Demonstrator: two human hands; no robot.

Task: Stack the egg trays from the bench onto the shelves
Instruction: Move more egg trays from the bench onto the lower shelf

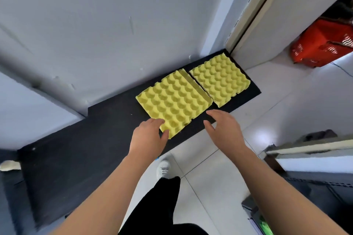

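Note:
Two yellow egg trays lie side by side on a black bench (pixel 95 139) against the wall. The nearer tray (pixel 174 100) sits on top of another one, whose edge shows along its right side. The farther tray (pixel 219 79) lies at the bench's right end. My left hand (pixel 148 136) touches the near corner of the nearer tray, thumb on its top surface. My right hand (pixel 224 130) hovers with fingers spread just off that tray's right corner, holding nothing.
A red shopping basket (pixel 322 44) stands on the floor at the far right, past a door frame (pixel 250 15). A shelf edge (pixel 309 149) and dark unit are at the right. My foot in a white shoe (pixel 164 169) stands on pale floor tiles.

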